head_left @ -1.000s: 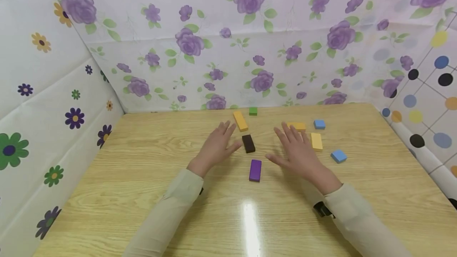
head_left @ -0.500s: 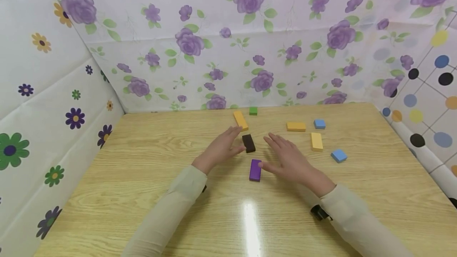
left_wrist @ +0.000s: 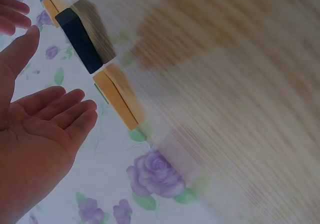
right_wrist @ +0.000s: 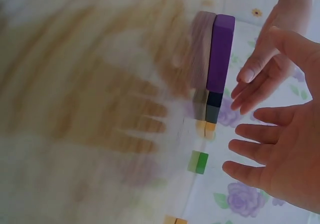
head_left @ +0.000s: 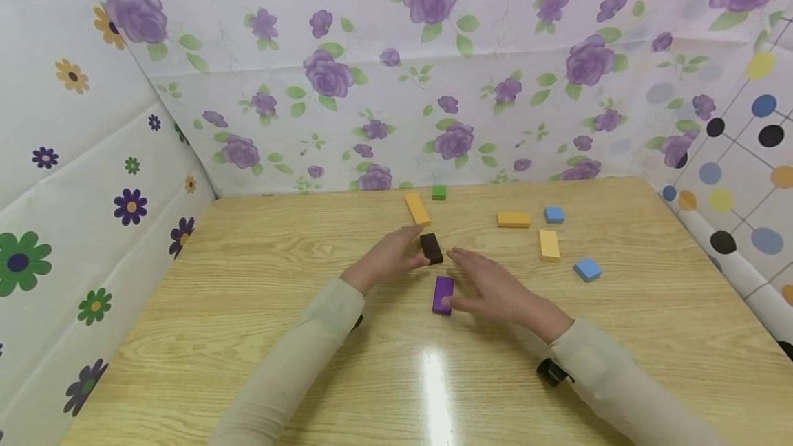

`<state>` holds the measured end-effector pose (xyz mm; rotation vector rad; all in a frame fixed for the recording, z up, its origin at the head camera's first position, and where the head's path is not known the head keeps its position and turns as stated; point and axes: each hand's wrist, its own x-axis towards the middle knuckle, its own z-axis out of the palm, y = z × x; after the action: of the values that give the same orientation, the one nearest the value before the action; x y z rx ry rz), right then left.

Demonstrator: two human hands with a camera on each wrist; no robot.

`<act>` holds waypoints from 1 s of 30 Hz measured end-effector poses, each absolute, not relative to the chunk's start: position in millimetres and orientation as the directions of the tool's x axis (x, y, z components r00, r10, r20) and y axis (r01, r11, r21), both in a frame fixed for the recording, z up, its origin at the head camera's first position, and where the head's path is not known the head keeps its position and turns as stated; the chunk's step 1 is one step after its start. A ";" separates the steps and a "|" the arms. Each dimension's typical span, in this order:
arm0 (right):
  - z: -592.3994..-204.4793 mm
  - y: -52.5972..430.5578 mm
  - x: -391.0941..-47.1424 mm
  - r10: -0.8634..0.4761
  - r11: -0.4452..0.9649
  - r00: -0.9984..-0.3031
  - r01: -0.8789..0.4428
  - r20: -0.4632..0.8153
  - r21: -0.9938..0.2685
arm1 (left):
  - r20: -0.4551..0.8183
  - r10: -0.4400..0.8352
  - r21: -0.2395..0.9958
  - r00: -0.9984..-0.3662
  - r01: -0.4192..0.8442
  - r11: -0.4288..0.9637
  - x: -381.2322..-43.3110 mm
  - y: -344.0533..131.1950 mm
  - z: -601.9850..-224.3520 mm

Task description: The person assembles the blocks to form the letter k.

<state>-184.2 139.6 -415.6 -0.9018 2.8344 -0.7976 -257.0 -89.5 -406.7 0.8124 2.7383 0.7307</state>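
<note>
My left hand (head_left: 389, 259) hovers just left of a black block (head_left: 431, 248), its fingers extended and holding nothing. To the right of that block my right hand (head_left: 498, 289) has its fingers straight and its palm turned inward. In the head view its thumb overlaps a purple block (head_left: 442, 289), but the right wrist view shows a gap between the hand and the purple block (right_wrist: 220, 54). Both blocks lie flat on the wooden table (head_left: 260, 260). Beyond the left fingertips is an orange block (head_left: 418, 209).
A small green block (head_left: 439, 193) lies at the back edge. Toward the right are another orange block (head_left: 513, 219), a pale yellow block (head_left: 548, 245) and two blue blocks, one farther back (head_left: 554, 215) and one nearer (head_left: 588, 269). A flowered cloth (head_left: 384, 115) hangs behind the table.
Both hands have moved closer together and slightly nearer the body, around the black and purple blocks. The right hand has uncovered the orange block on the right. The blocks have stayed put.
</note>
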 end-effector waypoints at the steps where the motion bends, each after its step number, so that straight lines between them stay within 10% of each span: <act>1: -415.1 139.2 -184.1 -0.558 0.695 -0.826 -0.520 0.084 -0.497 | -0.046 0.557 0.496 -0.829 0.465 0.733 -257.6 -88.7 -406.8; 30: -423.2 139.2 -187.8 -0.655 0.700 -0.755 -0.610 0.006 -0.371 | -0.101 0.545 0.411 -0.832 0.464 0.784 -268.0 -78.8 -416.0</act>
<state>-187.8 139.2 -423.2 -1.0394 2.7788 -0.5373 -268.0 -78.8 -416.0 0.7918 2.7619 0.5540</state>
